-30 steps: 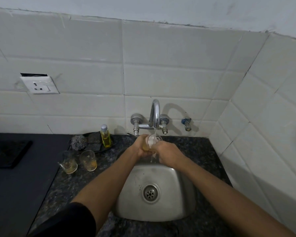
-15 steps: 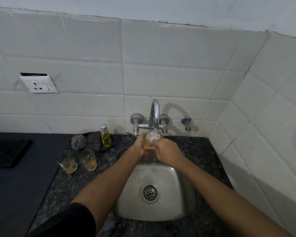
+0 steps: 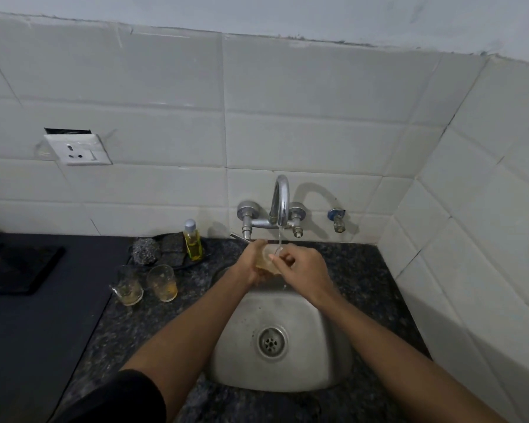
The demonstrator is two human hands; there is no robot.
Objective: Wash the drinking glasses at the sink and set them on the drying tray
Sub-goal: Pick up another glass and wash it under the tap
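Note:
A small drinking glass (image 3: 264, 258) with yellowish residue is under the running tap (image 3: 281, 203), above the back of the steel sink (image 3: 312, 325). My left hand (image 3: 252, 264) grips its side. My right hand (image 3: 303, 265) is against its rim with fingers reaching into the mouth. Water falls into the glass. Two more dirty glasses stand on the granite counter to the left: one with orange dregs (image 3: 163, 283) and one paler (image 3: 128, 286). A dark tray (image 3: 16, 267) lies at the far left.
A yellow dish-soap bottle (image 3: 192, 241), a steel scrubber (image 3: 144, 251) and dark sponge pads (image 3: 172, 250) sit on a dark dish behind the glasses. A small blue-topped valve (image 3: 336, 218) juts from the tiled wall. A wall socket (image 3: 77, 149) is upper left. The right wall is close.
Both hands stay under the tap with the glass. The glass has tipped slightly and my right fingers have shifted at its rim.

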